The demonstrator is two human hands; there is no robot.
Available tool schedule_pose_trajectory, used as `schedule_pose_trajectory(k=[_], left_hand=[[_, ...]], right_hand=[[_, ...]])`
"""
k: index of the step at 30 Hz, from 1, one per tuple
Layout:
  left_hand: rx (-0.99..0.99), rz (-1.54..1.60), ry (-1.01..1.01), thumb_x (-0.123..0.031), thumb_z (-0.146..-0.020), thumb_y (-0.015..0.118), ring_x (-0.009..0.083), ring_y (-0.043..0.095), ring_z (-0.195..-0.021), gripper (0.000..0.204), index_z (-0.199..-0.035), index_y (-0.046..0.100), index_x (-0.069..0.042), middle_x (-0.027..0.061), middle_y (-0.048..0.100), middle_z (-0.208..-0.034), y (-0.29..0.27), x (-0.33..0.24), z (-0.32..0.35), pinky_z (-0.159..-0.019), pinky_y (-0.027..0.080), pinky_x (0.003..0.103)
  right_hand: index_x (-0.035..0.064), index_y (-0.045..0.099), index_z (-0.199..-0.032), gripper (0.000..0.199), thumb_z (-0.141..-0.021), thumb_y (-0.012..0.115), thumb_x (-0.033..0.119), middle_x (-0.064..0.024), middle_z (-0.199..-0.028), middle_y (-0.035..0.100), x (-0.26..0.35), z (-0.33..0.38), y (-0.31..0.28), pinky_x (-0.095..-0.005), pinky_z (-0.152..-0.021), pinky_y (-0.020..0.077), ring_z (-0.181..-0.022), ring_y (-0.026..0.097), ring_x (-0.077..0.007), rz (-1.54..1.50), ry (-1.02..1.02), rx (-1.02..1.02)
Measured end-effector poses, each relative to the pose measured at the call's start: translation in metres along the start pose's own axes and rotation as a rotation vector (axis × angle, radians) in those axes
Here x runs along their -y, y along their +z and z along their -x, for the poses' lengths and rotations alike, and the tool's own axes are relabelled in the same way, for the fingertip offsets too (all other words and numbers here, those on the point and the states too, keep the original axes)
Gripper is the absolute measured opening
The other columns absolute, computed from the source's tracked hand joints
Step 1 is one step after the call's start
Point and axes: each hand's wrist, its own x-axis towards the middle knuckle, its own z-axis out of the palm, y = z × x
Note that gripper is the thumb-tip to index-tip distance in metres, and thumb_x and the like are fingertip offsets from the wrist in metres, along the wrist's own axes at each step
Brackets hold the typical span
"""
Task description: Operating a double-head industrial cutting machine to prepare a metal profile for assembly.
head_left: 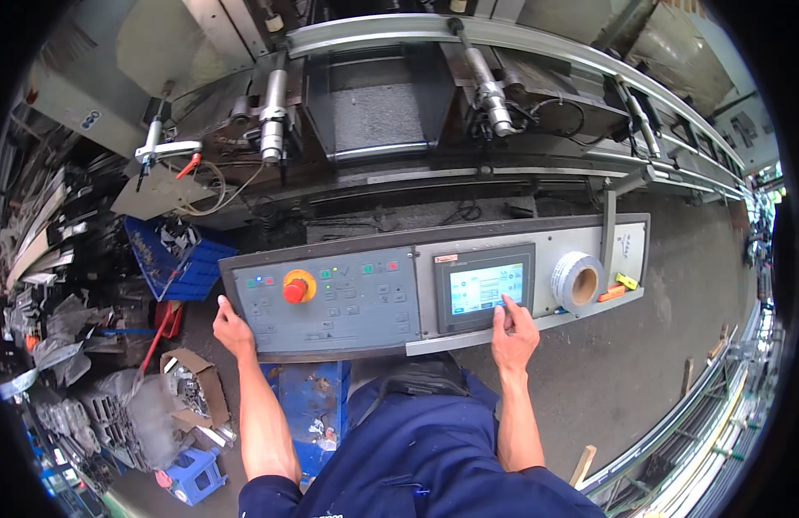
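Note:
A wide control panel (365, 324) stretches across in front of me, with rows of buttons and a red emergency stop button (295, 290) on its left half. My left hand (233, 330) is closed on the panel's left edge, some fingers hidden. On the right half sits a lit touchscreen (473, 288). My right hand (514, 335) holds nothing; its index finger is stretched out to the screen's lower right, the other fingers bent. Right of the screen, a roll of white tape or labels (575, 281) stands on the panel's ledge, next to a yellow and orange marker-like item (621, 287).
Behind the panel runs a machine with a metal rail (373, 33) and cylinders (275, 112). A blue bin (179, 259), a cardboard box (201, 380) with metal pieces and a blue plastic stool (195, 477) are at left. Long profiles (719, 440) lie at lower right.

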Motion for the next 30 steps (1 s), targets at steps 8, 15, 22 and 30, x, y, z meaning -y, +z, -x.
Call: schedule_pose_trajectory(k=[8, 15, 22, 30], left_hand=[[-0.008, 0.080, 0.005, -0.061, -0.122, 0.056, 0.0340, 0.080, -0.088, 0.075, -0.117, 0.085, 0.009, 0.0227, 0.087, -0.098, 0.001, 0.007, -0.005, -0.086, 0.059, 0.050], [-0.011, 0.056, 0.003, -0.063, -0.122, 0.056, 0.0363, 0.077, -0.086, 0.077, -0.118, 0.084, 0.009, 0.0264, 0.086, -0.099, -0.001, 0.010, -0.013, -0.086, 0.057, 0.053], [-0.118, 0.030, 0.122, -0.054, -0.120, 0.067, 0.0235, 0.056, -0.076, 0.063, -0.102, 0.080, 0.005, 0.0239, 0.070, -0.080, 0.007, 0.012, -0.006, -0.074, 0.050, 0.050], [0.031, -0.209, 0.398, -0.064, -0.079, 0.105, 0.0519, 0.027, -0.176, 0.145, -0.186, 0.026, -0.005, 0.0298, 0.020, -0.193, -0.003, -0.032, 0.092, -0.139, 0.025, 0.070]], right_hand=[[0.0118, 0.088, -0.135, 0.031, -0.105, 0.084, 0.013, -0.0038, -0.077, 0.057, -0.001, -0.009, 0.000, -0.0402, -0.068, 0.0509, -0.068, 0.059, -0.0207, 0.020, 0.014, 0.022], [0.0137, 0.088, -0.135, 0.029, -0.105, 0.085, 0.015, -0.0043, -0.078, 0.058, 0.003, -0.008, 0.001, -0.0398, -0.069, 0.0522, -0.069, 0.060, -0.0216, 0.020, -0.034, -0.009], [0.0103, 0.087, -0.136, 0.029, -0.107, 0.084, 0.015, -0.0027, -0.079, 0.059, -0.003, 0.015, 0.003, -0.0384, -0.066, 0.0501, -0.067, 0.055, -0.0177, -0.035, 0.014, 0.028], [0.0103, 0.087, -0.136, 0.030, -0.106, 0.084, 0.012, -0.0036, -0.075, 0.056, 0.041, 0.008, 0.020, -0.0389, -0.065, 0.0482, -0.065, 0.055, -0.0183, -0.146, -0.183, 0.239]])
